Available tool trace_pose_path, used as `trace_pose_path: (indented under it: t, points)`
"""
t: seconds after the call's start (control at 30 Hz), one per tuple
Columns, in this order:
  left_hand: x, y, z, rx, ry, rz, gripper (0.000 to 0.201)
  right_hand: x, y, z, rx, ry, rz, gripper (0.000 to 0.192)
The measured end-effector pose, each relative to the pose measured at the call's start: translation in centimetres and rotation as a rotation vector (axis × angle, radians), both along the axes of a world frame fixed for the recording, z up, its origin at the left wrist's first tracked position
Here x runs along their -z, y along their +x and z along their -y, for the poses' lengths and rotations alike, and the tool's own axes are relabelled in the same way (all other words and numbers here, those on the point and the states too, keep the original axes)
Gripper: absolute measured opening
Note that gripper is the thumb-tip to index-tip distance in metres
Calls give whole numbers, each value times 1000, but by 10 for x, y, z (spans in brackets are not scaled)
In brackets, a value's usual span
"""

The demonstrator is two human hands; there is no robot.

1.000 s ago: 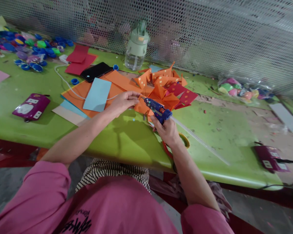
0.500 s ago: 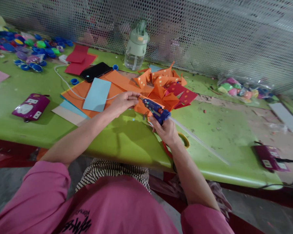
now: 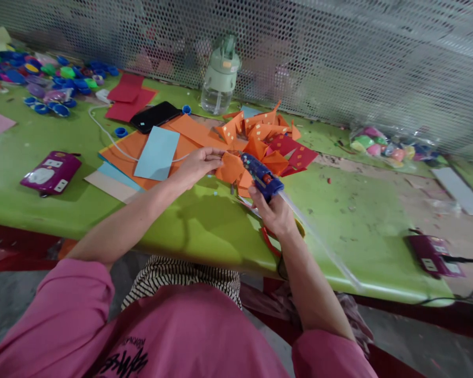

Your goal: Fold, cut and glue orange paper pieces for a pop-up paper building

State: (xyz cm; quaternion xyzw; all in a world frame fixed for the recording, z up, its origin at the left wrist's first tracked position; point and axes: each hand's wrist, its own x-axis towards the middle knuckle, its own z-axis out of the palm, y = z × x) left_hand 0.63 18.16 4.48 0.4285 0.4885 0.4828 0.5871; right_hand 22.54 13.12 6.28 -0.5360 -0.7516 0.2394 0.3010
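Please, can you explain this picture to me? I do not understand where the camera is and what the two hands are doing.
The camera sits on a person's head and looks down, so you see that person's own arms. The left hand holds a folded orange paper piece. The right hand grips a blue glue gun, its nozzle pointing at that paper, with a clear glue stick out the back. On the green table lie more orange and red folded papers, a light blue sheet, a black phone, a water bottle and many bottle caps.
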Motion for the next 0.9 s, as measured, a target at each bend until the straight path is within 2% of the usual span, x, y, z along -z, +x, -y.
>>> trace_pose_path:
  t: [0.13, 0.2, 0.33, 0.43, 0.53, 0.67, 0.77, 0.83, 0.9]
  points:
    - [1, -7, -6, -90, 5, 8, 22, -14, 26, -4, -97, 206, 213, 26]
    - [2, -11, -9, -122, 44, 31, 22, -16, 43, -4, -145, 253, 371, 21]
    - [2, -16, -12, -144, 106, 74, 25, -10, 71, 5, -176, 160, 610, 16]
    - [1, -18, -13, -144, 107, 89, 24, -2, 82, 14, -142, 80, 730, 26]
    - [-2, -20, -14, -170, 121, 124, 24, 5, 89, 11, -107, 58, 776, 38]
    - [-1, -26, -18, -221, 131, 153, 24, 8, 103, -7, -99, 7, 754, 54]
    - [0, -30, -21, -235, 121, 161, 25, -3, 115, -16, -110, -37, 780, 57]
    - [-1, -31, -22, -241, 119, 168, 25, -18, 115, -17, -133, 0, 801, 55]
    - [-3, -32, -22, -253, 122, 174, 22, -33, 104, -16, -147, 69, 790, 50]
